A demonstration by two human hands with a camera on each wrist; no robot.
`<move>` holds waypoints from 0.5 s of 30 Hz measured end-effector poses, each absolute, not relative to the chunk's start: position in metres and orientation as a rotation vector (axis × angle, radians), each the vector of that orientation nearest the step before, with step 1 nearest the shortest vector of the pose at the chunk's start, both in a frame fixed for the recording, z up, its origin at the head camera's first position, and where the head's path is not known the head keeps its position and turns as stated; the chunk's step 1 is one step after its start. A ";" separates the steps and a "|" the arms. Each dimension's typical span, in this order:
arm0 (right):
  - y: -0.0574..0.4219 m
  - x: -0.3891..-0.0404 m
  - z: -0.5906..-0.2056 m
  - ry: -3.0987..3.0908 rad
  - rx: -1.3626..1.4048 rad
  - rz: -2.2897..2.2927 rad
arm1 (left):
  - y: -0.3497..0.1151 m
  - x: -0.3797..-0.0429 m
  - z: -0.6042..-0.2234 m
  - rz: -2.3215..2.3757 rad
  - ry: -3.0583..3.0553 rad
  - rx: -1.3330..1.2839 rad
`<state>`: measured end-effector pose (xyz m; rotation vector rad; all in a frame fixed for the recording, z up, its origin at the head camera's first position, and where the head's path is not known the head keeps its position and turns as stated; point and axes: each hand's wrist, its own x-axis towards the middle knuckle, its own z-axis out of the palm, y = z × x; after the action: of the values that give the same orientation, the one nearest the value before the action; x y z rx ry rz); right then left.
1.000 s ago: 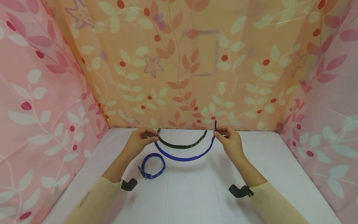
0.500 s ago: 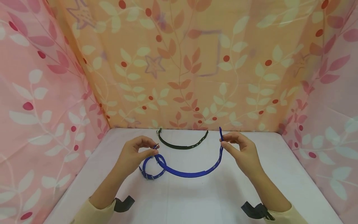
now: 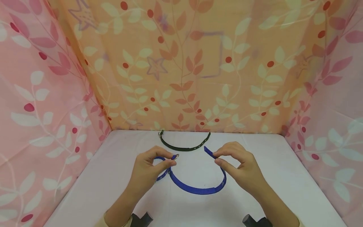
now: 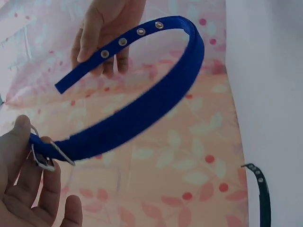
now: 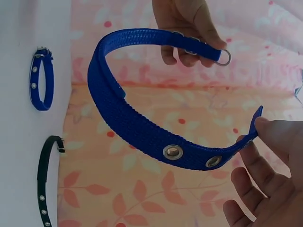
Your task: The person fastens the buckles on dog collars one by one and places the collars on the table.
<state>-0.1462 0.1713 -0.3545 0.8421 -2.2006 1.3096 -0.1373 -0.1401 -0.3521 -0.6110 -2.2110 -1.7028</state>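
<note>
hands (image 3: 148,168) (image 3: 245,167) pinch an open blue collar (image 3: 199,191)

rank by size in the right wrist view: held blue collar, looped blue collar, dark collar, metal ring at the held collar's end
1. held blue collar
2. dark collar, cut off by the frame edge
3. looped blue collar
4. metal ring
Nearness likely enlarges the first.

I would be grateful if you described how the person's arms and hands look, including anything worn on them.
The left hand and right hand are bare, with no gloves or rings showing. The forearms are uncovered down to a cream left sleeve and right sleeve, barely in view. A dark, bent attachment shows by each cuff; no cables are visible.
</note>
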 end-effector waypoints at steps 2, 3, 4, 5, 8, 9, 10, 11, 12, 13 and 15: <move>0.168 -0.145 -0.354 -2.166 0.920 1.265 | -0.135 -0.134 -0.352 -1.670 -2.230 -0.619; 0.166 -0.145 -0.354 -2.146 0.958 1.240 | -0.133 -0.133 -0.352 -1.664 -2.242 -0.627; 0.165 -0.144 -0.354 -2.125 0.995 1.212 | -0.131 -0.132 -0.353 -1.664 -2.256 -0.633; 0.164 -0.144 -0.355 -2.103 1.029 1.189 | -0.129 -0.131 -0.353 -1.669 -2.272 -0.637; 0.162 -0.141 -0.356 -2.050 1.098 1.127 | -0.124 -0.128 -0.354 -1.724 -2.277 -0.676; 0.161 -0.140 -0.357 -2.037 1.114 1.114 | -0.122 -0.127 -0.354 -1.744 -2.271 -0.691; 0.160 -0.139 -0.357 -2.025 1.130 1.105 | -0.120 -0.126 -0.355 -1.754 -2.271 -0.698; 0.160 -0.139 -0.358 -2.014 1.147 1.100 | -0.119 -0.125 -0.355 -1.764 -2.273 -0.704; 0.159 -0.138 -0.358 -2.002 1.164 1.096 | -0.118 -0.124 -0.355 -1.769 -2.277 -0.711; 0.158 -0.138 -0.359 -1.989 1.183 1.094 | -0.117 -0.123 -0.356 -1.771 -2.283 -0.716; 0.156 -0.137 -0.359 -1.966 1.221 1.090 | -0.115 -0.121 -0.357 -1.779 -2.298 -0.730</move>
<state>-0.1375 0.1562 -0.3591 1.2212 -1.9664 1.0903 -0.1211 -0.1153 -0.3568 -0.7300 -2.2976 -1.7791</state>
